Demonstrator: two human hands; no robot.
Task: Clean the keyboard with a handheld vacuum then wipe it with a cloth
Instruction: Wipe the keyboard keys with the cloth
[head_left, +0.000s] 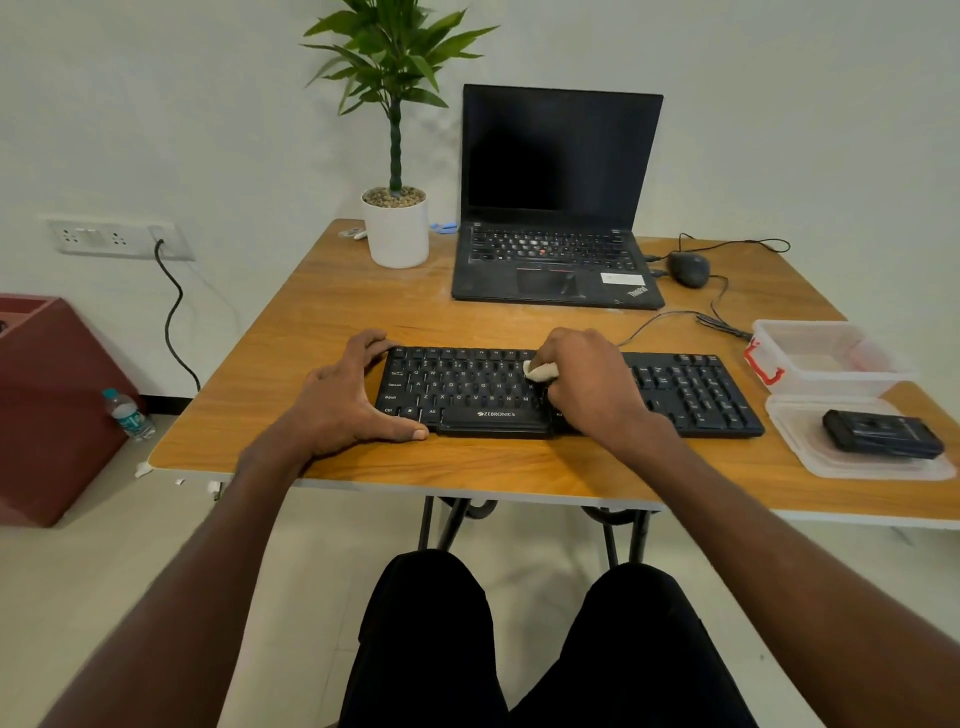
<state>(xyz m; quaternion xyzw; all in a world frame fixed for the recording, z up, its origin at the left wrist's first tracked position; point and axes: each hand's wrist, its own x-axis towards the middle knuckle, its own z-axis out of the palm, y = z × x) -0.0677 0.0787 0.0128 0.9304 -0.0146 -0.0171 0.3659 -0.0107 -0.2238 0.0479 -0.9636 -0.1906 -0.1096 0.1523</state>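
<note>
Gripping a small bunched cream cloth (541, 370), the right hand (587, 384) is pressing it onto the keys in the middle of the black keyboard (467, 387), its fingers curled round the cloth so that only a little of the fabric is showing at the thumb side. At the keyboard's left end the left hand (343, 400) is lying spread, fingers reaching round the far corner and thumb stretching along the near edge, bracing it without closing on it. The keyboard is lying flat across the front of the wooden tabletop (363, 312), its cable running off toward the back right. Behind it an open laptop (558, 208) with a dark screen is standing, a potted plant (396, 156) sitting just to its left and a dark mouse (689, 268) to its right. Near the right edge a clear plastic box (826, 358) is resting, and in front of it its lid (810, 447) is lying flat, carrying a black handheld vacuum (882, 434).
</note>
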